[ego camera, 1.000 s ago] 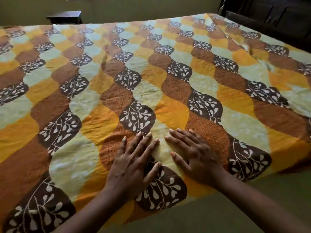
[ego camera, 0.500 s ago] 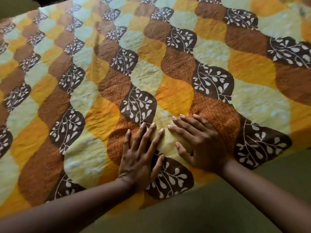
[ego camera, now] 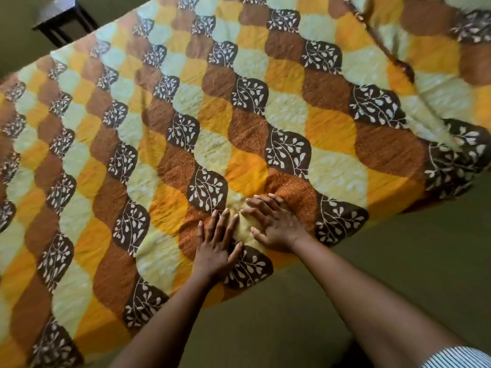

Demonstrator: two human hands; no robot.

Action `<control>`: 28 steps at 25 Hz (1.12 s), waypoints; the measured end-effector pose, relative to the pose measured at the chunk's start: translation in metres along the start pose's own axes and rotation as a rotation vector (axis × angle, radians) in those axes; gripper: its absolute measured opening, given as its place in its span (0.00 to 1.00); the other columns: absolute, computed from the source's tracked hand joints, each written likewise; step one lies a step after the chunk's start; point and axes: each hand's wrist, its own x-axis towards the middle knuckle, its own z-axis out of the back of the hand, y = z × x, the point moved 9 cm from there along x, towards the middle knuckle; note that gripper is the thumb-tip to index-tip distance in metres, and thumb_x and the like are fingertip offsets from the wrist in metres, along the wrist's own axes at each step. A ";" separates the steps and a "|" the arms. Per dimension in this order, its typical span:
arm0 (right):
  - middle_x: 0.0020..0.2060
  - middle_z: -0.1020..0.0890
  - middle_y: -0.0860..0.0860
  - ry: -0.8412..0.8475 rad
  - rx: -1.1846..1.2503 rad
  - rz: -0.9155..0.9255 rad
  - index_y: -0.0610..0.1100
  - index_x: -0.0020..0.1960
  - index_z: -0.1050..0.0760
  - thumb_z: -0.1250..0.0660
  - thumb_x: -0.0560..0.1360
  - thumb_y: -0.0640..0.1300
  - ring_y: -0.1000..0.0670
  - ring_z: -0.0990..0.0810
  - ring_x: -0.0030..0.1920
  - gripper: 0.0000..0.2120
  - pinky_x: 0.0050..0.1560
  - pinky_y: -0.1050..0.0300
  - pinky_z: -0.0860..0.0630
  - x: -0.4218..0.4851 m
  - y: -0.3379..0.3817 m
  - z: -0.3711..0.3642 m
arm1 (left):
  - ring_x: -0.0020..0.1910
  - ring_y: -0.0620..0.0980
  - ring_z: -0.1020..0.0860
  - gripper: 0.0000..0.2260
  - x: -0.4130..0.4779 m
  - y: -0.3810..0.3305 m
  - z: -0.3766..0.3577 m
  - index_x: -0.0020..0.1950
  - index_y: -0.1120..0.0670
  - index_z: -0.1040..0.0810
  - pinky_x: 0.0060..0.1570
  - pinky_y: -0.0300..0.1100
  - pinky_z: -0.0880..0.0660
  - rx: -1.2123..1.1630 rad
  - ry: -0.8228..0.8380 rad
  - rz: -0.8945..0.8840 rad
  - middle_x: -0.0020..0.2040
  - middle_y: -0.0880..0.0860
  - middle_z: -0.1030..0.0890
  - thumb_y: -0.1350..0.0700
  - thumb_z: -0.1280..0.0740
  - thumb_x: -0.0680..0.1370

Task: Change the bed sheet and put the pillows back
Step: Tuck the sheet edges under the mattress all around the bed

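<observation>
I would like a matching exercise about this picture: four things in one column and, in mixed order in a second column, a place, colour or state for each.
Column one
1. bed sheet
2. left hand
3. small table
4. sleeve

Column two
a. dark, at the top left corner of the view
b. striped, at the bottom right corner of the view
c. orange, brown and pale green with leaf prints, spread out wide
d. flat, fingers straight, pressing on the bed sheet

Right pairs: 1-c, 2-d, 3-a, 4-b.
</observation>
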 end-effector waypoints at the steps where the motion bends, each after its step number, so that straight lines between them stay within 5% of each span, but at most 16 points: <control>1: 0.74 0.42 0.49 0.086 0.033 -0.013 0.51 0.73 0.41 0.49 0.75 0.58 0.47 0.46 0.75 0.27 0.73 0.49 0.58 0.002 -0.001 0.000 | 0.74 0.49 0.65 0.34 -0.002 -0.001 0.006 0.74 0.44 0.66 0.72 0.53 0.65 -0.005 0.062 0.024 0.74 0.48 0.67 0.30 0.66 0.72; 3: 0.76 0.51 0.52 0.285 0.105 -0.044 0.51 0.75 0.48 0.44 0.77 0.55 0.49 0.55 0.76 0.29 0.74 0.49 0.61 0.001 0.000 0.005 | 0.76 0.50 0.60 0.32 -0.008 -0.009 0.024 0.75 0.45 0.62 0.74 0.55 0.57 -0.090 0.183 0.114 0.74 0.48 0.66 0.36 0.53 0.77; 5: 0.76 0.48 0.49 0.327 0.233 -0.085 0.50 0.74 0.43 0.40 0.78 0.50 0.47 0.50 0.76 0.26 0.75 0.46 0.53 -0.011 0.000 0.026 | 0.74 0.52 0.43 0.26 -0.020 -0.029 0.052 0.76 0.47 0.47 0.71 0.53 0.41 -0.367 0.161 0.226 0.77 0.49 0.54 0.48 0.43 0.80; 8: 0.69 0.34 0.48 0.249 0.463 -0.242 0.49 0.66 0.30 0.39 0.78 0.47 0.46 0.36 0.70 0.17 0.69 0.48 0.35 -0.077 -0.023 0.080 | 0.63 0.52 0.28 0.15 -0.051 -0.088 0.087 0.67 0.53 0.29 0.59 0.45 0.30 -0.723 0.129 0.300 0.70 0.58 0.32 0.56 0.41 0.80; 11: 0.60 0.24 0.47 0.076 0.623 -0.486 0.47 0.60 0.23 0.39 0.77 0.43 0.48 0.27 0.60 0.13 0.58 0.59 0.31 -0.162 -0.078 0.137 | 0.60 0.51 0.25 0.12 -0.072 -0.157 0.110 0.62 0.53 0.24 0.52 0.42 0.27 -0.897 0.177 0.295 0.63 0.58 0.24 0.56 0.41 0.81; 19: 0.55 0.20 0.47 -0.291 0.639 -0.856 0.46 0.54 0.20 0.37 0.77 0.41 0.49 0.22 0.53 0.10 0.49 0.61 0.28 -0.270 -0.248 0.251 | 0.55 0.44 0.25 0.12 0.014 -0.325 0.190 0.62 0.53 0.24 0.53 0.37 0.28 -0.968 0.111 -0.059 0.61 0.52 0.22 0.55 0.40 0.80; 28: 0.53 0.19 0.48 -0.368 0.596 -1.072 0.44 0.55 0.21 0.34 0.76 0.42 0.53 0.24 0.48 0.09 0.41 0.66 0.30 -0.306 -0.445 0.271 | 0.59 0.51 0.25 0.13 0.188 -0.494 0.232 0.63 0.52 0.24 0.58 0.45 0.27 -0.610 0.006 -0.355 0.62 0.52 0.23 0.56 0.40 0.80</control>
